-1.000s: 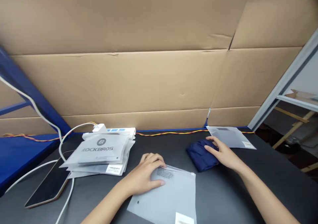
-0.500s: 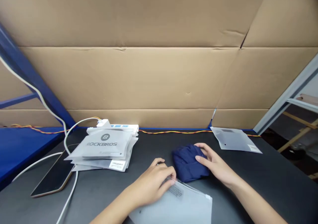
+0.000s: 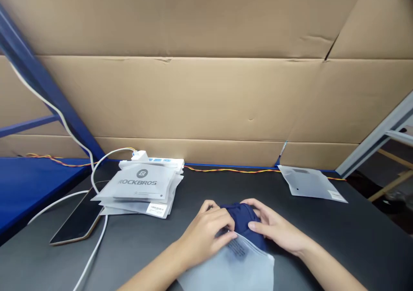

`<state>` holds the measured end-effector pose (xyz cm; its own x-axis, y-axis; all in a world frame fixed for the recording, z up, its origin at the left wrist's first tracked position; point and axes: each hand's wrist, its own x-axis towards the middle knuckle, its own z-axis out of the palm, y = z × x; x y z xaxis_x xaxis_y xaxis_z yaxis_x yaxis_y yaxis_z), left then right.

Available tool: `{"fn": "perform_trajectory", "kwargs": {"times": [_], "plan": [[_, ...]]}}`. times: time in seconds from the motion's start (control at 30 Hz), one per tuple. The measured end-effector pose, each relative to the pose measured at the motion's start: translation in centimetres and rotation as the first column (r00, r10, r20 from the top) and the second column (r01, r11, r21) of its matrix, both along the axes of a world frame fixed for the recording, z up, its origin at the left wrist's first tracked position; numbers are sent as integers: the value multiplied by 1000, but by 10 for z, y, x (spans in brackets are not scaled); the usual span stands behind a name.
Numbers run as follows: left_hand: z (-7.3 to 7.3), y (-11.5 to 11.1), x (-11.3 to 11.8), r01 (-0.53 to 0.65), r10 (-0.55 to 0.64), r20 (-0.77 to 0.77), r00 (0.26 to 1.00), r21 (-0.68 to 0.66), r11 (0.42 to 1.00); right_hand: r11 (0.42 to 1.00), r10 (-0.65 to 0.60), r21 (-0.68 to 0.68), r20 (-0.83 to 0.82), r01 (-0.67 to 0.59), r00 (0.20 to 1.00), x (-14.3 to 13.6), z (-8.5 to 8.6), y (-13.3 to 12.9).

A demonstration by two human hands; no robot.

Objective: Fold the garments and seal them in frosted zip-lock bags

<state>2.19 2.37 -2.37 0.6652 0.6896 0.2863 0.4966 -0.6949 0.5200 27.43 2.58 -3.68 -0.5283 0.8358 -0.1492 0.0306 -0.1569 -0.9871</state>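
A folded navy blue cloth (image 3: 241, 218) lies at the mouth of a frosted zip bag (image 3: 238, 267), its near part inside the opening. My left hand (image 3: 209, 233) pinches the bag's upper edge between thumb and fingers, close against the cloth's left side. On the cloth's right side, my right hand (image 3: 272, 226) grips it with the thumb on top and the fingers around the far edge. The bag lies flat toward me, and its zip slider shows at the right corner.
A stack of frosted ROCKBROS bags (image 3: 138, 192) rests at the left, in front of a white power strip (image 3: 166, 164). A dark phone or tablet (image 3: 77, 220) and white cables (image 3: 97, 248) lie beside it. Another frosted bag (image 3: 311, 183) is at the back right, before a cardboard wall (image 3: 206, 97).
The navy cloth has moved toward me, from beyond the bag's edge to partly within its mouth. My right hand came nearer with it. The view has shifted slightly.
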Motion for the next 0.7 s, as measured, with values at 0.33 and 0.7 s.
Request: {"fn": "perform_trajectory", "kwargs": {"times": [0.33, 0.7], "plan": [[0, 0, -3, 82, -84, -64, 994, -22, 996, 941, 339, -35, 77, -337, 938, 8, 3, -3], [11, 39, -50, 114, -146, -56, 988, -384, 916, 989, 143, -41, 62, -141, 988, 18, -5, 6]]}}
